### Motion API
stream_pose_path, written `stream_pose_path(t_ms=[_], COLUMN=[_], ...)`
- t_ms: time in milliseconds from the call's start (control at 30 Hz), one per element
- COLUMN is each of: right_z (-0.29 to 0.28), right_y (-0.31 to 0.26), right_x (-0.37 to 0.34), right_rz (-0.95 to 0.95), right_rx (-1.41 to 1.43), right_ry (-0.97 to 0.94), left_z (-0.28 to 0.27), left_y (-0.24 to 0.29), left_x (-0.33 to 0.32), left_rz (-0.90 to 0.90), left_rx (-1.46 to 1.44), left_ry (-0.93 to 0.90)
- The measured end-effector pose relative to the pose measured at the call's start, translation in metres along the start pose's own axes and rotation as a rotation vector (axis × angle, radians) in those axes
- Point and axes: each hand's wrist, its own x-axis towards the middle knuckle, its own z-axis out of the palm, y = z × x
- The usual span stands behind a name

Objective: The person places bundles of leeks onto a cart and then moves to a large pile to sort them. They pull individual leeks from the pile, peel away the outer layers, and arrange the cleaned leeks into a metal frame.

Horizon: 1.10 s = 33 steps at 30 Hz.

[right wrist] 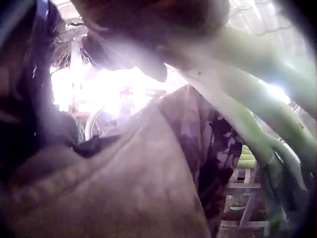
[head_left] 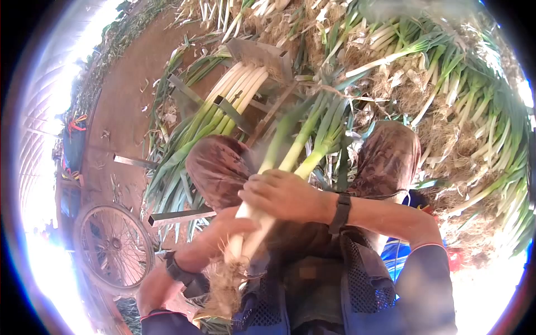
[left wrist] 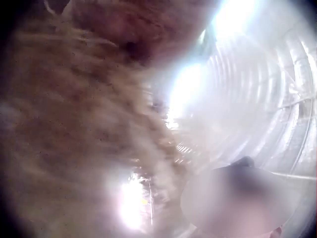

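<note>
A small bunch of long green onions (head_left: 251,237) slants across the person's lap, white root ends toward the body and green leaves (head_left: 312,134) pointing away between the knees. Curled over the white stems, the right hand (head_left: 285,195) grips the bunch from above. Lower down, the left hand (head_left: 226,230) holds the stems near the roots, its thumb alongside them and its other fingers mostly hidden. Shaggy brown roots (head_left: 223,285) hang below it. Those roots blur across the left wrist view. In the right wrist view, pale green stems (right wrist: 237,104) run out from the darkened hand.
Beyond the left knee, a metal frame (head_left: 262,56) bears several trimmed green onions (head_left: 240,89). Metal bars (head_left: 181,216) jut out at the left. A spoked wheel (head_left: 114,245) stands farther left. Piled green onions with dirty roots (head_left: 441,117) curve around the right.
</note>
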Motion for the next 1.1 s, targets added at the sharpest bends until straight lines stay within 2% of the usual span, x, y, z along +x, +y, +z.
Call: stream_pose_path(t_ms=[33,67,100,133,167,233,300,367,400,433,467,500,567,600,633,700,767,833,900,967,1000,1033,1100], right_z=[-0.001,-0.014,-0.026,-0.038,-0.053,-0.111,-0.174,-0.197,-0.209,-0.225,-0.238,-0.248,-0.265,-0.242,-0.241,-0.241,-0.25,-0.246,-0.223,-0.206,-0.209,-0.208,-0.209], right_y=[0.005,0.008,0.014,0.022,0.031,0.045,0.043,0.068,0.064,0.056,0.051,0.05,0.053,0.062,0.068,0.065,0.065,0.086,0.074,0.063,0.058,0.064,0.064], right_x=[0.005,0.015,0.024,0.035,0.046,0.07,0.091,0.092,0.094,0.099,0.103,0.102,0.095,0.101,0.1,0.104,0.095,0.096,0.109,0.103,0.1,0.099,0.105], right_rz=[0.034,0.044,0.035,0.088,0.14,0.567,0.506,0.411,0.413,0.317,0.218,0.219,0.295,0.3,0.302,0.178,0.204,0.019,0.201,0.52,0.507,0.506,0.246], right_rx=[0.023,0.003,-0.006,0.066,0.14,0.516,0.42,0.497,0.485,0.523,0.562,0.555,0.931,0.887,0.884,0.737,0.828,0.658,0.247,0.438,0.471,0.481,0.433], right_ry=[0.015,0.103,0.105,0.152,0.198,0.041,0.123,0.197,0.197,0.23,0.262,0.262,0.089,0.307,0.31,0.503,0.507,0.618,0.825,0.494,0.477,0.474,0.558], left_z=[-0.013,-0.014,0.022,0.017,0.012,-0.001,-0.009,0.013,0.017,0.04,0.056,0.068,0.077,0.08,0.08,0.082,0.073,0.069,0.076,0.085,0.084,0.082,0.079], left_y=[0.002,0.01,0.045,0.06,0.074,0.096,0.114,0.12,0.127,0.131,0.135,0.139,0.145,0.148,0.15,0.154,0.156,0.159,0.158,0.157,0.154,0.153,0.152], left_x=[0.001,-0.011,-0.015,-0.011,-0.009,-0.003,0.006,0.039,0.059,0.059,0.063,0.068,0.084,0.089,0.091,0.092,0.101,0.101,0.103,0.104,0.104,0.103,0.103], left_rz=[-0.002,0.203,-0.035,-0.022,0.192,0.604,0.997,1.159,1.256,1.116,1.076,1.032,1.076,1.117,1.116,1.161,1.159,1.108,1.12,1.142,1.139,1.134,1.208], left_rx=[-0.05,-0.032,-0.625,-0.624,-0.416,0.012,0.449,0.445,0.645,0.696,0.642,0.591,0.522,0.45,0.453,0.301,0.25,0.128,0.174,0.268,0.205,0.204,0.285], left_ry=[-0.034,-0.135,-0.01,-0.013,0.031,0.117,0.204,0.162,0.166,0.215,0.172,0.128,0.095,0.073,0.068,0.029,-0.013,0.015,-0.002,-0.038,-0.108,-0.098,-0.074])
